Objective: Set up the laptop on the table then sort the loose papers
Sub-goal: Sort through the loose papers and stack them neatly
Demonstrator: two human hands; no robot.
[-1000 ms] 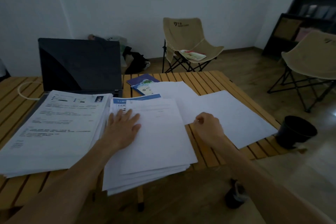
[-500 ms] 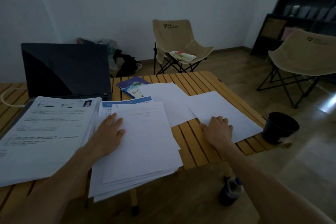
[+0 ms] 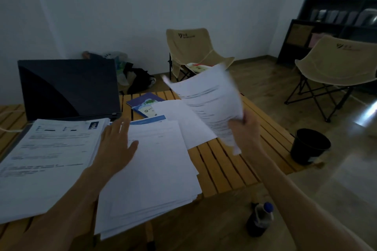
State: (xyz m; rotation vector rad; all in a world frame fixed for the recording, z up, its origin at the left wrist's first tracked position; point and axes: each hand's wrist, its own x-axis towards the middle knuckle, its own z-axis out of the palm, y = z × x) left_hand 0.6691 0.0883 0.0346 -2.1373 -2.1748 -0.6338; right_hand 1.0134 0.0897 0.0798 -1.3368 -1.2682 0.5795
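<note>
Wooden table (image 3: 234,161), two paper stacks, one laptop (image 3: 69,87), right hand (image 3: 247,134) gripping one sheet (image 3: 208,100), left hand (image 3: 117,144) spread flat, empty

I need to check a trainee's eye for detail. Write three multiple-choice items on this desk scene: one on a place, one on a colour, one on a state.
1. Where does the black bucket stand?
A. on the floor right of the table
B. on the table
C. on a chair

2. What colour are the two folding chairs?
A. red
B. beige
C. black

3. What is the right hand doing?
A. resting flat on the table
B. gripping a bottle
C. holding a printed sheet up off the table

Answers: 1 A, the bucket sits on the floor past the table's right edge. 2 B, both seats are beige fabric on dark frames. 3 C, its fingers grip the sheet's lower edge in the air.
</note>
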